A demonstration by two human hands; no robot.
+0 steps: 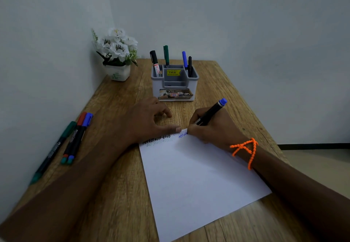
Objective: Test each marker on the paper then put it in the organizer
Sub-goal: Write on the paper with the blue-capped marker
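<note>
Right hand grips a black marker with a blue end cap, tip down on the far edge of the paper, at the end of a blue zigzag. Left hand holds nothing: thumb flat on the paper's far edge, just left of the zigzag, fingers loosely curled on the counter beyond that edge. Dark scribbles run along the same edge under the left hand. An orange beaded cord circles the right wrist. The organizer stands beyond the paper, near the hands, with four markers upright in it; bare counter lies between. Three markers lie well left of the paper by the wall. A potted white flower sits far left of the paper, in the corner.
</note>
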